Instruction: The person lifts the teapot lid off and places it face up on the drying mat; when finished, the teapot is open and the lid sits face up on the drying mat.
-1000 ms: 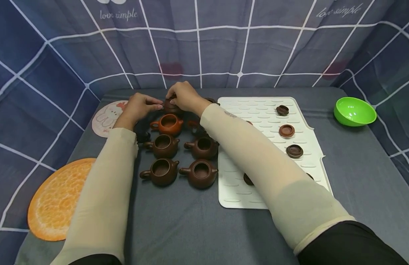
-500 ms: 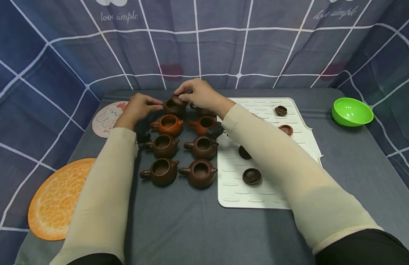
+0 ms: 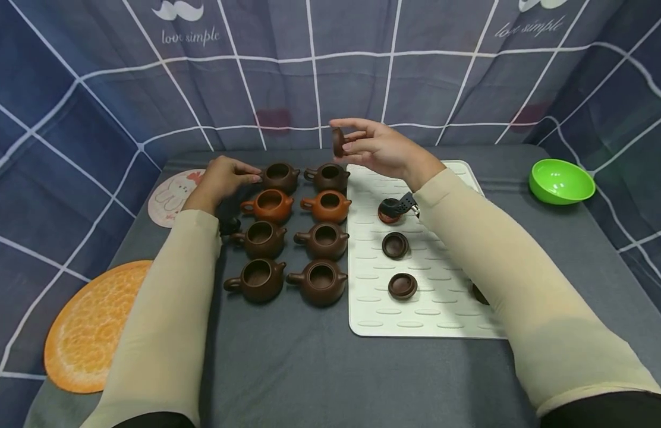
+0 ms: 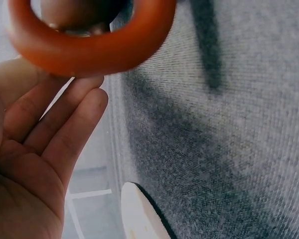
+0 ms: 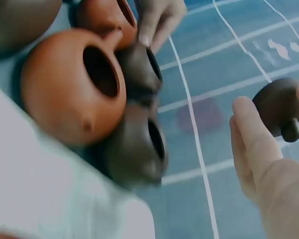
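Note:
My left hand (image 3: 223, 179) pinches the handle of the dark brown teapot (image 3: 283, 183) at the back left, whose top is uncovered. That grip also shows in the right wrist view, where the left fingers (image 5: 148, 35) meet the teapot. An orange teapot handle (image 4: 84, 55) covers the left fingertips in the left wrist view. Held up behind the white mat, a dark brown teapot lid (image 3: 338, 141) is gripped on edge by my right hand (image 3: 384, 148). Its small round knob (image 5: 291, 130) faces the palm. The neighbouring dark teapot (image 3: 330, 183) is below and left of the lid.
Several lidless teapots stand in two columns, including an orange one (image 3: 330, 209). On the white mat (image 3: 427, 315) lie dark lids (image 3: 402, 286), some partly behind the right arm. A green bowl (image 3: 562, 183), a rabbit coaster (image 3: 167, 199) and an orange round mat (image 3: 90, 333) flank them.
My right hand has lifted the lid off the back-left teapot and carried it up and right, turning it on edge. The left hand has stayed at that teapot's handle.

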### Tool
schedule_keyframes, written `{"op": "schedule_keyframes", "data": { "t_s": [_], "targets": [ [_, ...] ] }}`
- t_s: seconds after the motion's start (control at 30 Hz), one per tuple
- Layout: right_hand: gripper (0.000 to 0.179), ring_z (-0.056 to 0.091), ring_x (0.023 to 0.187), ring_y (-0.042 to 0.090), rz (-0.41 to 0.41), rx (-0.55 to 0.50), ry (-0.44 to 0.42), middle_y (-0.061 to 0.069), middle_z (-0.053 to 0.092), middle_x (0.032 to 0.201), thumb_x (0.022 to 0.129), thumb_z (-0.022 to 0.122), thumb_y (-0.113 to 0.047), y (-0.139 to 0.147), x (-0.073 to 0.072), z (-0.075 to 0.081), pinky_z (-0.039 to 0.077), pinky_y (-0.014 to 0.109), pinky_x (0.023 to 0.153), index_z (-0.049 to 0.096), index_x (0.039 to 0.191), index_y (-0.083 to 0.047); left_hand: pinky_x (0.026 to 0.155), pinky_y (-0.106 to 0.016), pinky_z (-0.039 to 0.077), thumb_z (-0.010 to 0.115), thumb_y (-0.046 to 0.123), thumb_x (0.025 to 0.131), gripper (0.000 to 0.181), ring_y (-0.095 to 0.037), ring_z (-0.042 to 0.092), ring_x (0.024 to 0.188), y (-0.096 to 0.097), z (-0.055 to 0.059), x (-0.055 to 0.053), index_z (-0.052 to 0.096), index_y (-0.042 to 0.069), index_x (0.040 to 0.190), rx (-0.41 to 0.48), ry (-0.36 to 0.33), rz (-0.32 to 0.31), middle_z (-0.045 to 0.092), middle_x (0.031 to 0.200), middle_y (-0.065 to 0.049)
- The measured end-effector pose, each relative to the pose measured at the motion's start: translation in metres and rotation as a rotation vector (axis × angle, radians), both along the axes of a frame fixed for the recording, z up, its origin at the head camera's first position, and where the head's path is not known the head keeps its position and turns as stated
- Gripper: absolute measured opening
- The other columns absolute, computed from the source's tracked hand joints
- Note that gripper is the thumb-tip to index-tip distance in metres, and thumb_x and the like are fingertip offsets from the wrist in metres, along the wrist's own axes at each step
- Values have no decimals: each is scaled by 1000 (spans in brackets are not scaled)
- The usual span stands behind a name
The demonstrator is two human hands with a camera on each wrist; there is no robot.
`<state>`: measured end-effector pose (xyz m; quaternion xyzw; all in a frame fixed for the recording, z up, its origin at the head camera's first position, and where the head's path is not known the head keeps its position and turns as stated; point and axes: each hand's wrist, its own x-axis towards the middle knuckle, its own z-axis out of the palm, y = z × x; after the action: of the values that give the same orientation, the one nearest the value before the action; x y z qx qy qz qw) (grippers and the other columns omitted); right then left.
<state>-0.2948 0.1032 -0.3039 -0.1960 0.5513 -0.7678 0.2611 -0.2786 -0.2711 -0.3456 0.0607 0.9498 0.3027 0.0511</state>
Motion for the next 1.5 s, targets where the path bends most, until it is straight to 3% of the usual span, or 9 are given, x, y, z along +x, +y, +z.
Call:
{"op": "schedule_keyframes", "data": {
  "t_s": [0.17, 0.47, 0.63, 0.9, 1.13, 1.27, 1.5],
  "targets": [
    [72, 49, 132, 51, -71, 82, 0, 29, 42, 136, 94, 63, 23, 34, -3, -5, 48, 44, 107, 44, 158, -4, 105, -57, 45, 73, 27, 103, 32, -38, 60, 124, -2, -1, -1, 77, 8, 129, -4, -10, 9, 70, 129, -19],
    [73, 60, 118, 34, -169, 352, 9, 20, 43, 140, 89, 72, 21, 71, -5, -23, 52, 40, 101, 47, 152, -4, 105, -58, 45, 73, 25, 104, 31, -39, 60, 123, -1, -2, -1, 77, 8, 129, 4, -13, 9, 71, 128, -19],
    [67, 59, 111, 30, -147, 445, 12, 21, 41, 132, 91, 73, 17, 77, -7, -33, 55, 34, 94, 44, 149, 2, 105, -58, 45, 73, 23, 103, 30, -39, 60, 122, -1, -2, -1, 77, 7, 129, 4, -9, 13, 72, 126, -19],
    [66, 49, 126, 31, -16, 883, 354, 19, 53, 142, 91, 82, 1, 77, -10, -43, 36, 43, 109, 51, 149, 4, 104, -57, 45, 73, 24, 103, 30, -38, 60, 122, -2, -3, -2, 78, 8, 128, 0, -7, 14, 72, 125, -19],
    [61, 54, 125, 40, 24, 1134, 515, 28, 57, 137, 88, 86, -6, 67, -12, -46, 40, 50, 107, 58, 142, 3, 105, -57, 44, 73, 24, 103, 30, -37, 59, 122, -1, -3, -2, 78, 7, 128, 9, -12, 11, 72, 125, -19],
    [63, 55, 124, 41, 13, 1229, 542, 30, 58, 136, 87, 88, -13, 66, -15, -46, 42, 50, 104, 59, 142, 0, 106, -58, 43, 72, 25, 104, 31, -38, 58, 123, -2, -2, -2, 77, 8, 129, -2, -15, 5, 71, 127, -19],
    [74, 54, 124, 40, 22, 1226, 506, 29, 55, 139, 88, 88, -18, 68, -8, -44, 42, 53, 103, 52, 151, -3, 105, -57, 44, 72, 24, 104, 32, -38, 58, 123, -2, -1, -2, 76, 6, 130, -27, -2, -27, 71, 127, -20]
  ]
}}
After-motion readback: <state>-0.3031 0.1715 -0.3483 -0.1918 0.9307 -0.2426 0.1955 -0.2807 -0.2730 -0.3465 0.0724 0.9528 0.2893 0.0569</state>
